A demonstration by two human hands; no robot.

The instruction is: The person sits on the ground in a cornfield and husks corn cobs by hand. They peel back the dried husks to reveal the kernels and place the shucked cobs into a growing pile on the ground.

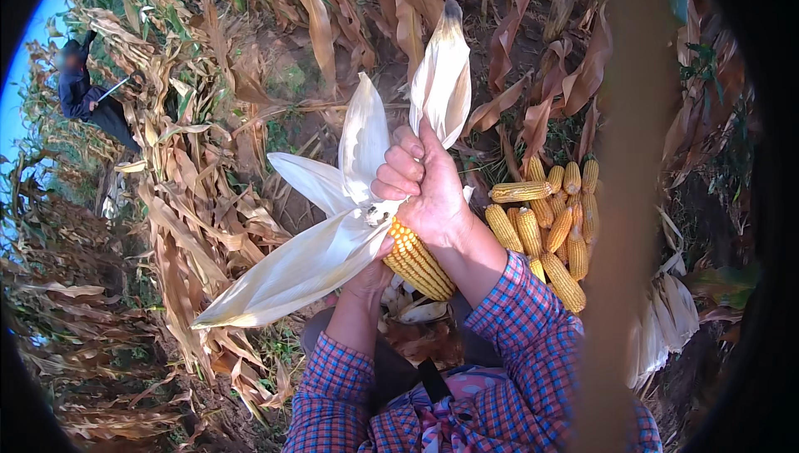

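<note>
Between my hands is a yellow corn cob (419, 265), its kernels bare and its lower end pointing down and right. Pale dry husks (306, 265) spread from its upper end to the left and upward. My right hand (424, 184) is closed in a fist around the husk, and one husk leaf (444, 72) stands up above it. My left hand (373, 270) holds the cob from the left; the cob and husks hide most of its fingers. To the right of my right forearm lies a pile of husked corn cobs (529, 231).
Dry corn stalks and leaves (187, 203) stand at the left and along the top. A blurred brown strip (630, 203), close to the camera, crosses the right side. Pale husks (665, 322) lie beyond it. A person (84, 87) holding a long tool stands far left.
</note>
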